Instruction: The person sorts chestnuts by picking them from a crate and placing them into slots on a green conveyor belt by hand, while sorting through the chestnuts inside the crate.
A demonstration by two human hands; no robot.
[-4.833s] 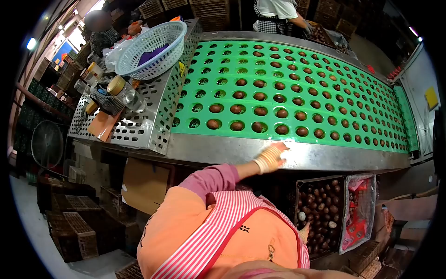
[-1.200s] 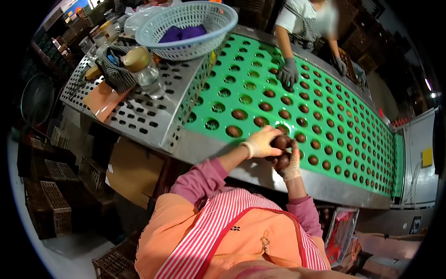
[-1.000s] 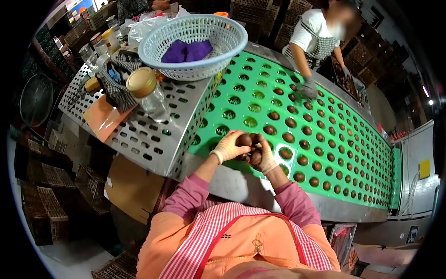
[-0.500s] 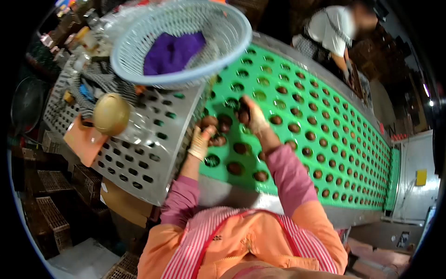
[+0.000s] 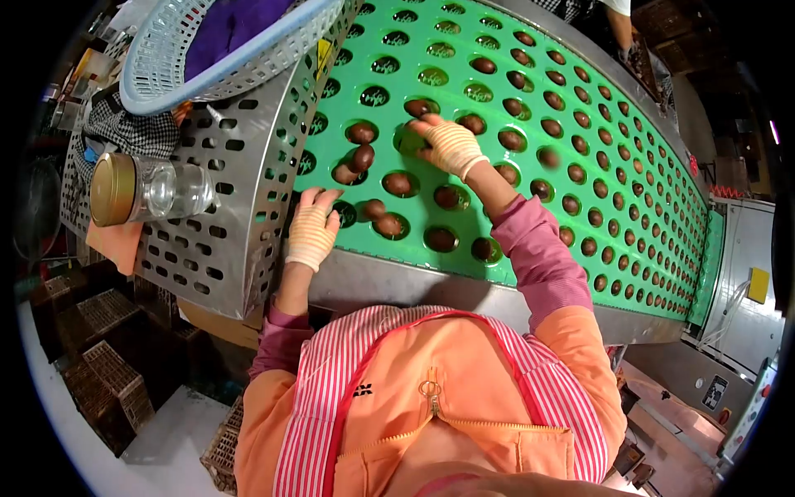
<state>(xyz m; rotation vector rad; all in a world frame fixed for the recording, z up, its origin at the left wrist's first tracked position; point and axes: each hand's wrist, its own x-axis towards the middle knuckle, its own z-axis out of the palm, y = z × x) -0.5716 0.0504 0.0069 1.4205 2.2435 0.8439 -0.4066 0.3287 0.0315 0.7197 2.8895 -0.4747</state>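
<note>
Round brown items sit in the holes of a green tray-like surface (image 5: 414,258). My left hand (image 5: 314,228), in a cream fingerless wrap, is over the surface's near left edge, fingers apart and holding nothing. Just right of it, two brown items (image 5: 387,222) lie together at one hole. Another pair (image 5: 362,157) touches at a hole farther up. My right hand (image 5: 447,145), wrapped the same way, reaches over the holes with its fingers spread, its fingertips just below a brown item (image 5: 421,108). Nothing shows in its grasp.
At the left, a perforated metal shelf (image 5: 236,178) carries a gold-lidded glass jar (image 5: 153,190) and a light blue basket (image 5: 157,62) with purple cloth. A co-worker's arm (image 5: 619,29) shows at the far side. A metal rim (image 5: 414,282) runs along the near edge.
Both hands have let go of the brown items they held and opened. Several items now lie in or by the left holes. The view has shifted, and the co-worker is mostly out of frame.
</note>
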